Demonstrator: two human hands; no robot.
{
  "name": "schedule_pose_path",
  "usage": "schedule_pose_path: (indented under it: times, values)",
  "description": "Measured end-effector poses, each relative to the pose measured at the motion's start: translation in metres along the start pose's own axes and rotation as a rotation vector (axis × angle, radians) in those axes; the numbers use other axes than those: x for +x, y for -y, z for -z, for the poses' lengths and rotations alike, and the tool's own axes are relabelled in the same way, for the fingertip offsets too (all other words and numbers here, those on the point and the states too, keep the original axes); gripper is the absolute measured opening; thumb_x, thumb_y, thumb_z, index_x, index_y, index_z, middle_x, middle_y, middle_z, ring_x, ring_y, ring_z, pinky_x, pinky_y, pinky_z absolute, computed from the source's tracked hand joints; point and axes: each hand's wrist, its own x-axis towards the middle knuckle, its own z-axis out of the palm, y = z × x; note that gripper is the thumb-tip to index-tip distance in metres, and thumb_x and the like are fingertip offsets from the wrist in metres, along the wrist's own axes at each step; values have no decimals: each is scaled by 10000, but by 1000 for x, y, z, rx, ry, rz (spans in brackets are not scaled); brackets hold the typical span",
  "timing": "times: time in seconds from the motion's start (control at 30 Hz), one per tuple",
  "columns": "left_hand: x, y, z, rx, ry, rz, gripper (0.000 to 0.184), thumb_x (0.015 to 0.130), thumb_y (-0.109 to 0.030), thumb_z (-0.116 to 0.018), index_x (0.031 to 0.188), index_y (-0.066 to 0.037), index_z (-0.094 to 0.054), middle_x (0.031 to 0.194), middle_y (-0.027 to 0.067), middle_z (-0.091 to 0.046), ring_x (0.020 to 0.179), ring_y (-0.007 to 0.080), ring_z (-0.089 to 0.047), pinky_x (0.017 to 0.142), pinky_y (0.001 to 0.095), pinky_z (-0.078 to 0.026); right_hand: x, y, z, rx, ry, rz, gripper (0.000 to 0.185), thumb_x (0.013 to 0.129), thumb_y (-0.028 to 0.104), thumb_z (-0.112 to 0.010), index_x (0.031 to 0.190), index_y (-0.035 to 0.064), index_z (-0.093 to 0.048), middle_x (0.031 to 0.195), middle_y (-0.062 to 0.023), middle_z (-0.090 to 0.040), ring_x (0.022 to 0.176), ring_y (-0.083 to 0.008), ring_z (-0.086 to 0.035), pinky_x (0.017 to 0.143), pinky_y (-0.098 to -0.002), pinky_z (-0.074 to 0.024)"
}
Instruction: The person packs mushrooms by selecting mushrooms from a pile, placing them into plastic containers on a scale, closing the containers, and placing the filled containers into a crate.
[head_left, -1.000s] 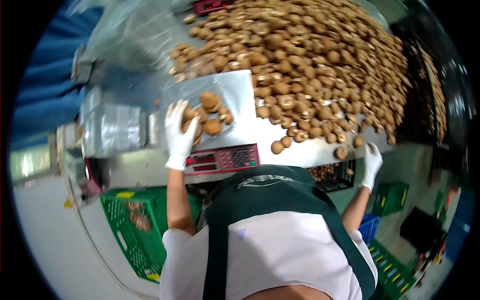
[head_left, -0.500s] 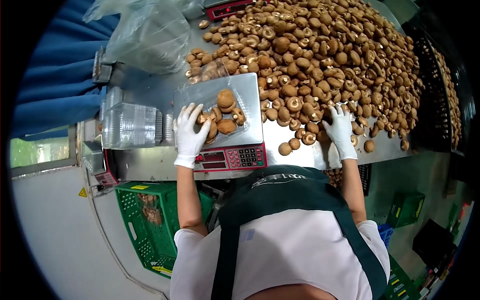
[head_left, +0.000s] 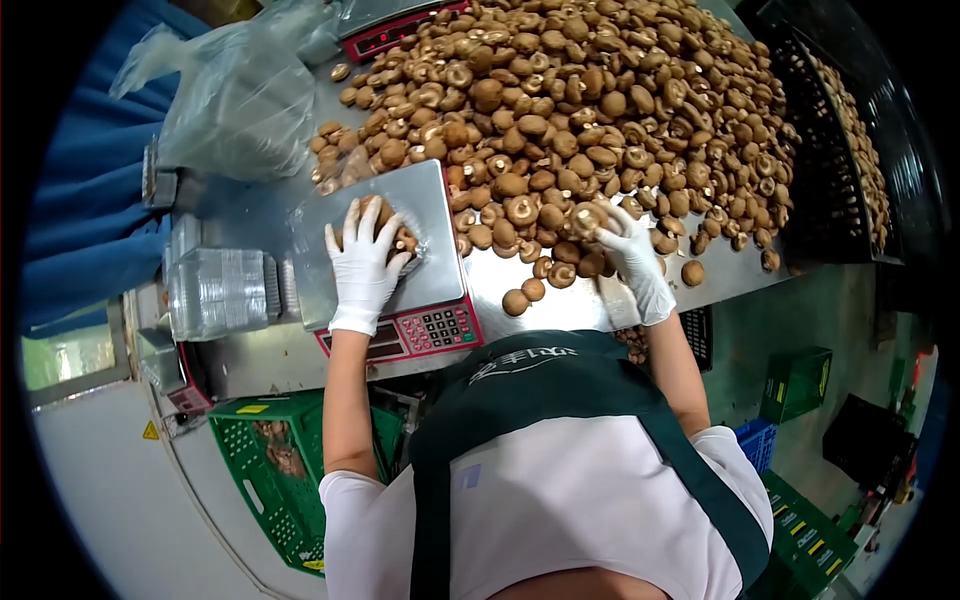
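Observation:
My left hand (head_left: 366, 268), in a white glove, lies with spread fingers over the mushrooms on the metal plate of a red scale (head_left: 436, 285). A few brown mushrooms (head_left: 404, 240) show beside its fingers, with clear plastic around them. My right hand (head_left: 632, 258), also gloved, is at the near edge of the large mushroom pile (head_left: 600, 110). Its thumb and fingers are closed on a mushroom (head_left: 588, 220). Two loose mushrooms (head_left: 523, 296) lie on the metal table between the scale and my right hand.
Stacked clear plastic trays (head_left: 220, 292) stand left of the scale. A plastic bag (head_left: 245, 100) and a second red scale (head_left: 385, 38) are at the back. A black crate (head_left: 835, 150) of mushrooms stands at the right. Green crates (head_left: 270, 470) sit below the table.
My right hand first came in from the right to the pile, then took hold of a mushroom. My left hand has moved from the plate's left side over the mushrooms on it.

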Motion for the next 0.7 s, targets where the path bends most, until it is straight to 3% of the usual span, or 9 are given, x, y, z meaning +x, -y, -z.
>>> schedule_pose_path:
  times: [0.07, 0.23, 0.33, 0.37, 0.43, 0.47, 0.57, 0.63, 0.7]
  values:
    - [1, -1, -1, 20, -12, -21, 457, 690, -287, -727, 1118, -194, -596, 1352, 29, -425, 1300, 266, -323, 1033, 580, -200, -5, 14, -21, 170, 111, -77, 694, 757, 168, -734, 1302, -66, -372, 1201, -135, -543, 1097, -201, -548, 924, -303, -463]
    - [0, 9, -6, 6, -73, -95, 355, 719, -270, -706, 1050, -175, -618, 1196, -7, -555, 1232, 226, -416, 1028, 547, -229, 5, -4, -51, 515, 265, -119, 531, 867, 204, -616, 1298, -25, -406, 1230, -135, -533, 1099, -225, -555, 892, -324, -499]
    - [-1, 18, -8, 28, -185, -197, 300, 757, -228, -682, 1043, -160, -617, 1033, -25, -631, 1135, 196, -506, 1005, 498, -271, 9, 2, -72, 748, 375, -298, 463, 934, 237, -499, 1277, -56, -391, 1267, -211, -477, 1115, -368, -528, 895, -373, -520]
    - [-3, 19, -5, 33, -186, -191, 300, 757, -228, -682, 1043, -160, -617, 1033, -25, -631, 1135, 196, -506, 1005, 498, -271, 8, 4, -83, 710, 282, -317, 454, 942, 246, -482, 1275, -49, -395, 1246, -199, -495, 1056, -335, -574, 828, -349, -551]
    - [-7, 19, 4, -50, -256, -144, 289, 758, -202, -683, 1037, -157, -621, 1063, -17, -627, 1121, 182, -520, 997, 459, -283, 19, -4, -87, 790, 524, -331, 447, 943, 248, -483, 1276, -38, -401, 1219, -186, -519, 980, -299, -614, 768, -330, -567]
    - [-9, 18, 11, -97, -287, -112, 264, 771, -168, -674, 1029, -135, -628, 1076, 3, -632, 1076, 174, -554, 984, 411, -304, 22, -8, -93, 678, 449, -314, 450, 940, 259, -493, 1280, -24, -406, 1185, -172, -546, 920, -266, -634, 739, -318, -569]
    - [-19, 24, 5, -221, -415, -6, 242, 780, -154, -666, 1016, -114, -631, 1075, 19, -637, 1035, 182, -580, 972, 377, -322, 19, 7, -126, 313, 423, -212, 534, 905, 269, -559, 1332, 11, -369, 1182, -160, -556, 965, -243, -625, 808, -318, -546]
    - [-25, 24, 10, -242, -443, 5, 246, 799, -100, -648, 1044, -77, -632, 1075, 57, -641, 1008, 188, -599, 922, 345, -389, 20, 12, -145, 275, 475, -191, 615, 850, 198, -640, 1358, 24, -340, 1217, -146, -535, 1035, -238, -595, 849, -333, -526]
    - [-34, 28, 10, -655, -493, 243, 256, 833, -42, -613, 1089, -35, -619, 1096, 90, -634, 1024, 186, -591, 891, 316, -438, 22, 11, -164, 205, 504, -127, 637, 840, 204, -652, 1353, 6, -331, 1254, -144, -493, 1078, -239, -569, 845, -325, -533]
